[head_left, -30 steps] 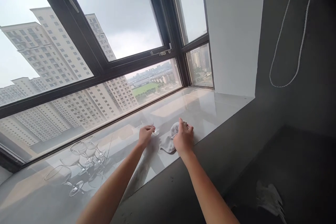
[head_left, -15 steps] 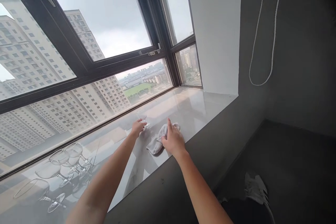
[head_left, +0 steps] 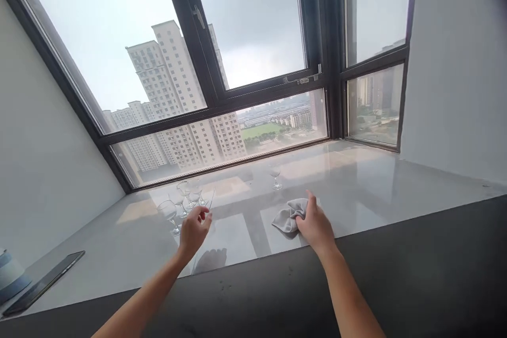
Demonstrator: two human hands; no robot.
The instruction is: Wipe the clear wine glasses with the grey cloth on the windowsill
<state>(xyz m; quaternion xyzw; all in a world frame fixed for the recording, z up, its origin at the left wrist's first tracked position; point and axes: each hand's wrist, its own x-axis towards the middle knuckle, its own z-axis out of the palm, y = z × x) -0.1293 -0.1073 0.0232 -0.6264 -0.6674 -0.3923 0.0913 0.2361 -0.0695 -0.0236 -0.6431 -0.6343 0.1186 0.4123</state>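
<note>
Head view: two bare forearms reach over a window sill, seen from above and behind.
Hands, count: two, both the person's own.
Left hand [head_left: 194,229]: raised just above the sill, fingers loosely curled with the tips apart, holding nothing; the nearest thing is the cluster of glasses, just beyond its fingertips.
Right hand [head_left: 316,227]: lies on the grey cloth, fingers closed over its near edge and index finger stretched forward.
Grey cloth [head_left: 290,216], count: one; it is bunched on the sill near the front edge, right of centre, and partly covered by the right hand.
Cluster of glasses [head_left: 182,199], count: at least three clear stemmed glasses standing upright; they overlap, so the exact number cannot be told.
Single glass [head_left: 275,177], count: one; it stands upright, apart from the cluster, beyond the cloth and nearer the window.
Dark flat slab [head_left: 43,281], count: one; it lies flat at the far left of the sill.
Sill [head_left: 356,190]: pale, glossy stone that reflects the window, with a dark matt ledge along the front.
Room: plain white walls on both sides and a black-framed window [head_left: 214,100] with several panes; outside are high-rise blocks under a grey sky.
</note>
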